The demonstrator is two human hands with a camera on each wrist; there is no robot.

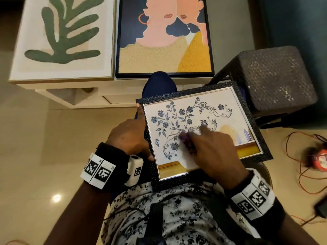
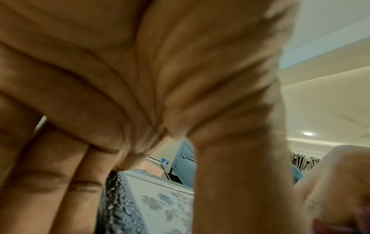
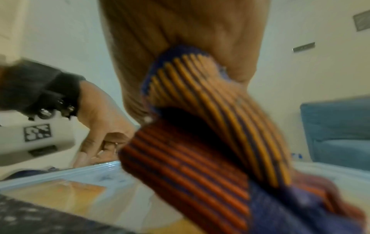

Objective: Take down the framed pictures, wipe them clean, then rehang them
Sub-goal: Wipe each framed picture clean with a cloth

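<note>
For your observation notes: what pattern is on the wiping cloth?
Orange and yellow stripes on dark blue ribbed cloth; right wrist view.

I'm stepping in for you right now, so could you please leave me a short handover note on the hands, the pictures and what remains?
Left hand: grips the left edge of the floral framed picture on the lap.
Right hand: presses a striped cloth on its glass.
Leaf picture and faces picture lie on the white table.
Done: all three are down.
Left: finish wiping; rehang all. Whether the other two are wiped, I cannot tell.
</note>
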